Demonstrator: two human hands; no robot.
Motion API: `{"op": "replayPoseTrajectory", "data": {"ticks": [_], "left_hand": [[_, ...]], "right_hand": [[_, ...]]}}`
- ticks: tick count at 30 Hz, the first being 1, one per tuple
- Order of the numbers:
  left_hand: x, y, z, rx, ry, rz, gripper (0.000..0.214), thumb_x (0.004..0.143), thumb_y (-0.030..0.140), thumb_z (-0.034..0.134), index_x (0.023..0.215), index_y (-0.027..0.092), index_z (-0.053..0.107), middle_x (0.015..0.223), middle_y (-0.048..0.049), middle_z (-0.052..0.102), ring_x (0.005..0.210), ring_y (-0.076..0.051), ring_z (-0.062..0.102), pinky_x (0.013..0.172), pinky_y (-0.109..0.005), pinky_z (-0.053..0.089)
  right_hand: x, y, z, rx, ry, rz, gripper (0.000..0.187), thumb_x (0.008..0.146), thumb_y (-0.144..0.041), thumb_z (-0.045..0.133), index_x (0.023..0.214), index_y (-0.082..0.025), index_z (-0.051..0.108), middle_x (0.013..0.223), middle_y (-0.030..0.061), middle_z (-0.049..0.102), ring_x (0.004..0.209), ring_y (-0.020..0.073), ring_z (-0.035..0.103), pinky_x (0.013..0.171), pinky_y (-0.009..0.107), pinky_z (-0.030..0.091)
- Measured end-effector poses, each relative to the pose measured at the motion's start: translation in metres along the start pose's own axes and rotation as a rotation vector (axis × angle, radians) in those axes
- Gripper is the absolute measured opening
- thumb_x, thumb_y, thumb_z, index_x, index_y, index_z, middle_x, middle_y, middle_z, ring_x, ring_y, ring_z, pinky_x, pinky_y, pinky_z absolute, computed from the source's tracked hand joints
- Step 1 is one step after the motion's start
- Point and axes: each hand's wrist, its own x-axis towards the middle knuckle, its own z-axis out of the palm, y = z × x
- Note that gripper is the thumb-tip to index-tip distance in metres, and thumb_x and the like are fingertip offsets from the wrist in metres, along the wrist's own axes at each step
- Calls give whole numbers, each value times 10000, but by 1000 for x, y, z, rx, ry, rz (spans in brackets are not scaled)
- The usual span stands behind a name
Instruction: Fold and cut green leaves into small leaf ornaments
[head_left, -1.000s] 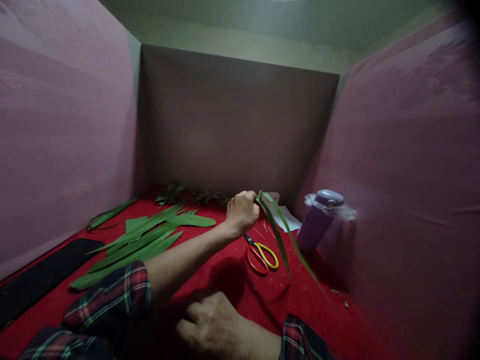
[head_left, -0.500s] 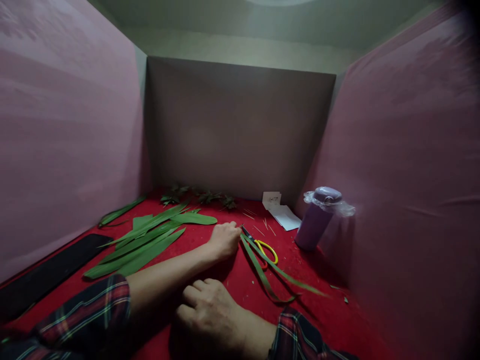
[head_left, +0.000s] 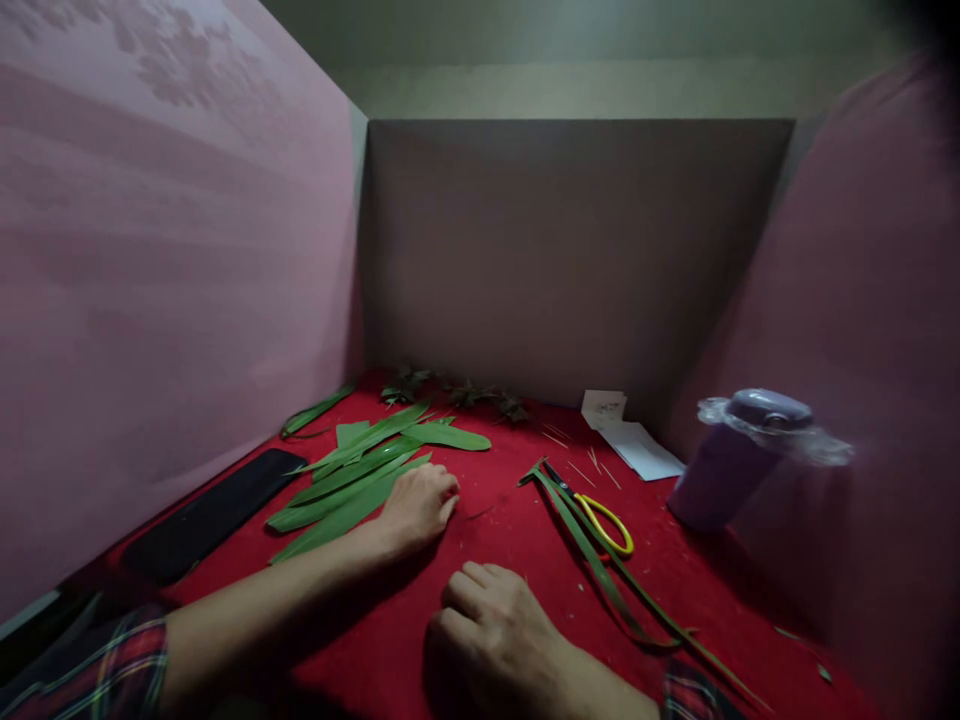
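My left hand hovers just right of the broad green leaves, loosely curved, with a small gap between thumb and fingers and nothing visible in it. Nearer to me, my right hand is closed in a loose fist over the red cloth; its fingertips are hidden underneath. Long narrow leaf strips, joined or folded at their far end, lie right of both hands, untouched. Beside them are scissors with yellow handles, partly under the strips.
Several thin sticks and white paper lie behind the scissors. A purple tumbler with clear plastic around its lid stands right. At left is a black phone-like slab. Leafy sprigs lie along the grey back panel; pink walls flank both sides.
My left hand has let go of the strips' far end and drawn back left towards the leaves. The strips now rest on the cloth. The view has turned left; my right hand stays curled.
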Motion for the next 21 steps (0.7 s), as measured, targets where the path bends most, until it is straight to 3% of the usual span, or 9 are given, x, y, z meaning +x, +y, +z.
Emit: {"op": "replayPoseTrajectory", "data": {"ticks": [3, 6, 10, 14, 19, 21], "left_hand": [[-9, -16, 2, -25, 78, 50, 172, 786, 245, 488, 711, 184, 630, 773, -47, 631, 780, -164, 554, 727, -267, 387], [-5, -35, -5, -116, 140, -72, 193, 781, 255, 480, 693, 181, 636, 760, -43, 644, 750, -153, 567, 703, -254, 394], [19, -61, -40, -160, 241, -282, 204, 761, 293, 482, 749, 199, 662, 761, -30, 673, 728, -159, 591, 662, -247, 402], [44, -85, -71, -96, 266, -405, 210, 721, 282, 502, 794, 213, 687, 835, -33, 693, 771, -181, 611, 690, -254, 414], [42, -108, -58, 48, 382, -585, 256, 749, 303, 454, 836, 248, 688, 887, -38, 695, 830, -213, 615, 679, -269, 421], [35, -116, -50, 71, 330, -586, 252, 746, 309, 460, 827, 246, 690, 896, -41, 695, 841, -217, 614, 674, -267, 422]], "right_hand": [[1, 1, 1, 10, 41, 1, 85, 802, -184, 504, 721, -180, 529, 678, 16, 496, 602, 140, 402, 525, 278, 257], [3, 2, 2, 9, 82, -4, 106, 809, -170, 493, 709, -182, 526, 655, 12, 492, 577, 136, 389, 512, 274, 242], [3, 3, 4, 21, 122, -18, 134, 828, -162, 470, 707, -182, 523, 654, 9, 498, 553, 130, 383, 492, 271, 227], [3, 3, 7, 13, 134, -10, 132, 836, -174, 473, 713, -185, 521, 654, 7, 502, 551, 128, 393, 487, 269, 224], [4, 4, 9, 1, 141, -17, 138, 839, -193, 487, 704, -188, 515, 641, 5, 494, 552, 127, 393, 484, 268, 228], [3, 5, 10, 1, 147, -17, 138, 831, -200, 498, 694, -188, 511, 636, 4, 492, 549, 128, 387, 483, 269, 224]]}}
